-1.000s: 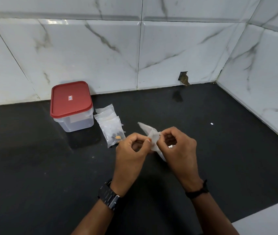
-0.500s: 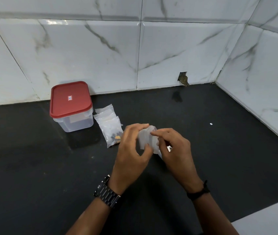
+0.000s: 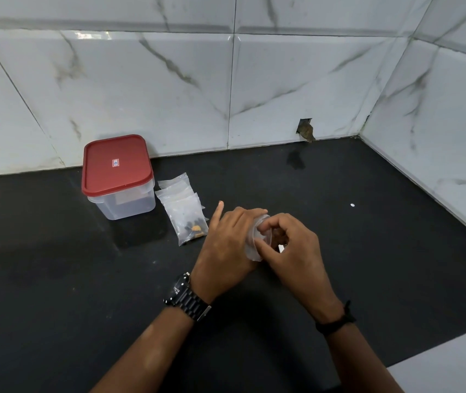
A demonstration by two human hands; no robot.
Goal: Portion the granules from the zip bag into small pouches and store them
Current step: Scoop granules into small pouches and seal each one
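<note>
Above the middle of the black counter (image 3: 56, 279), both my hands hold a small clear plastic pouch (image 3: 256, 241). My left hand (image 3: 229, 242) wraps round its left side with the index finger sticking up. My right hand (image 3: 291, 248) pinches the pouch's mouth, which gapes in a round opening. What is inside it is hidden. A stack of clear pouches (image 3: 182, 208) lies flat to the left, the top one holding dark and orange bits. A clear box with a red lid (image 3: 117, 173) stands behind them, lid on.
White marble-patterned tiles form the back wall and the right wall, meeting in a corner. A small hole (image 3: 305, 130) breaks the tile at the counter line. A tiny white speck (image 3: 352, 205) lies on the counter at right. A pale surface shows at the bottom right.
The pouch has gone from a flat, pointed sheet to a rounded open mouth between my hands. My left hand has moved round its side and the index finger has lifted.
</note>
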